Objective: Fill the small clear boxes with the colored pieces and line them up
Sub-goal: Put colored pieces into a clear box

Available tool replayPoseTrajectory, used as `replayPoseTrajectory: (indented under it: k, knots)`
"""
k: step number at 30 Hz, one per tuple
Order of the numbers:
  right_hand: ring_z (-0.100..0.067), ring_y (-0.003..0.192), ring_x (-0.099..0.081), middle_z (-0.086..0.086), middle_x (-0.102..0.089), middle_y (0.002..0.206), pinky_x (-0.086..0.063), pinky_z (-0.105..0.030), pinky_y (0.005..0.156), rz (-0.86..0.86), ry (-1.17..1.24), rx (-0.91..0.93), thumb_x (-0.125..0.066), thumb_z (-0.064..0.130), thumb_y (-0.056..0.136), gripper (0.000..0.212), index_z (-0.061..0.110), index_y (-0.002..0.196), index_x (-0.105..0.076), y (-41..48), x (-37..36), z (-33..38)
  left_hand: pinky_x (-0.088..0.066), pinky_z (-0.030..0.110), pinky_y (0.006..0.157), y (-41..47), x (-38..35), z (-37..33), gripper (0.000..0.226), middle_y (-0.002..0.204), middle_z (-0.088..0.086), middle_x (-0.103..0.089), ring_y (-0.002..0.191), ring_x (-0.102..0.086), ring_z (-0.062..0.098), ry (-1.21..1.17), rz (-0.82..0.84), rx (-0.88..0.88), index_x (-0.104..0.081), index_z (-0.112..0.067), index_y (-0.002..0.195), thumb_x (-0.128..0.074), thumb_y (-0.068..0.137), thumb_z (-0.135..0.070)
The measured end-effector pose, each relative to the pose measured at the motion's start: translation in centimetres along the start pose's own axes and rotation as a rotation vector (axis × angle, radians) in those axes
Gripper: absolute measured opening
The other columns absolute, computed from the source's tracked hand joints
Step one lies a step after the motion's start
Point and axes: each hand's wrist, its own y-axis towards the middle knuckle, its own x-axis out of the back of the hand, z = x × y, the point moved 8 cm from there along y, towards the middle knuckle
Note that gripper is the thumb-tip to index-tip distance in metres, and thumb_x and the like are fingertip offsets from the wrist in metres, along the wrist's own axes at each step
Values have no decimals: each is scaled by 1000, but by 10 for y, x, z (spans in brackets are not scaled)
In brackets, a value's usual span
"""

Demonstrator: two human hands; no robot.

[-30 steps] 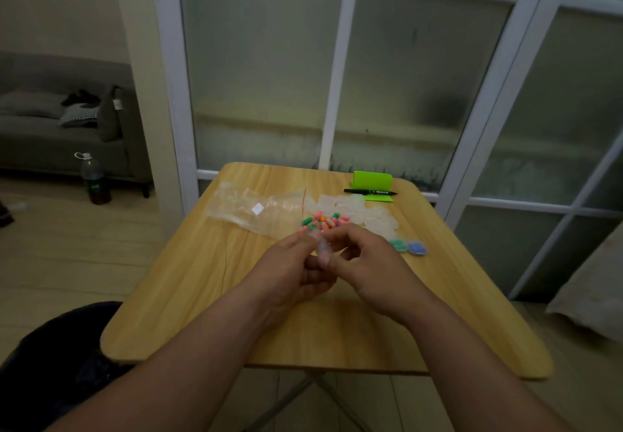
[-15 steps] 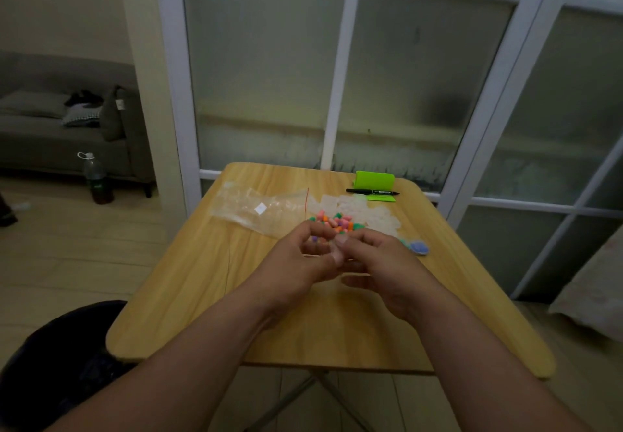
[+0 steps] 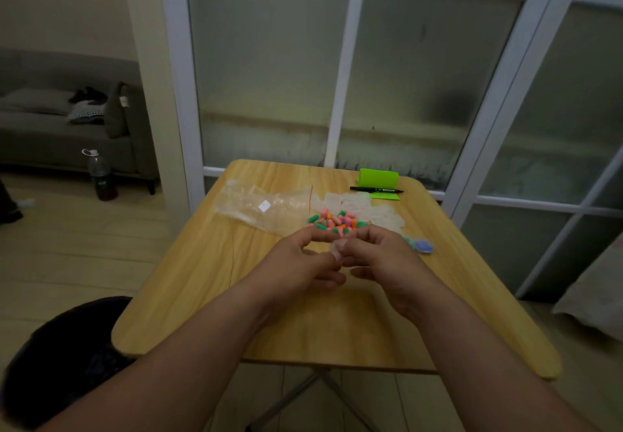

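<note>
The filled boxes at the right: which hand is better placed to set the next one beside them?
Probably the right hand. The two filled boxes lie just to its right, near its knuckles; the left hand would have to cross over it.

1 view, head-worn, wide-angle. Faces forward and down across wooden table [image 3: 202,280] toward glass partition [image 3: 269,77]. Close range: forearms enter from bottom edge, left hand [image 3: 296,263], right hand [image 3: 381,259] meet at frame centre. Sofa [image 3: 50,135] at far left edge.
</note>
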Motion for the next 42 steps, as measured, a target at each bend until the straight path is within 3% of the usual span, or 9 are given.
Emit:
replayPoseTrajectory:
  k: [4,7,10,13,19,27,33,37,42]
  knots:
    - [-13,95,-71,1,-76,101,-58,-27,76,-24,-118,228,-81,19,92,17,20,107,-71,-3,0,17,-65,41,85,0,-4,13,32,121,32,-70,107,-74,41,-325,44,202,-62,-5,132,-60,105,-23]
    - [-8,98,-66,6,-71,104,-57,-20,74,73,-291,339,-79,13,91,23,23,109,-68,-10,-14,25,-63,42,90,2,0,12,34,127,31,-68,116,-70,41,-409,47,170,-62,-3,133,-59,105,-22]
    - [-12,104,-70,5,-74,109,-60,-28,83,40,-155,257,-73,7,93,21,21,109,-70,-5,-7,18,-60,44,95,4,6,10,33,126,31,-68,118,-69,40,-404,22,122,-61,3,133,-62,102,-10]
    - [-20,105,-73,0,-76,109,-61,-38,86,-50,-36,103,-69,21,101,9,14,107,-70,-1,3,6,-61,42,93,5,4,7,32,122,32,-69,113,-71,40,-366,21,100,-63,0,128,-67,97,-4]
    - [-17,81,-73,-10,-79,96,-59,-30,71,26,84,-29,-68,19,100,14,6,104,-70,-5,-4,-6,-64,36,84,6,-1,13,30,115,25,-74,97,-76,29,-319,28,93,-66,-3,123,-72,95,-5]
    - [-35,98,-76,-15,-79,100,-60,-43,83,29,47,-31,-78,21,92,6,18,91,-73,0,-6,-12,-63,39,89,7,2,11,26,104,26,-74,90,-75,22,-193,-5,58,-67,-6,121,-70,95,-4]
    - [-38,94,-74,-14,-77,90,-60,-53,82,-57,-50,37,-78,37,65,25,20,81,-72,5,-11,-10,-65,36,82,8,4,10,24,112,27,-75,88,-77,25,-161,-59,26,-66,-1,118,-70,95,-4]
    - [-24,80,-72,-7,-76,81,-61,-50,78,-88,-88,53,-72,35,66,30,12,86,-71,4,-12,-8,-65,39,82,8,4,15,23,107,23,-77,90,-78,28,-220,-69,57,-65,-3,114,-72,93,-2]
    - [-20,76,-71,-4,-76,79,-62,-48,75,-113,-124,61,-74,16,87,9,8,91,-71,7,-12,-10,-65,32,69,9,2,16,18,102,23,-76,82,-78,28,-269,-79,68,-64,-5,104,-66,92,8]
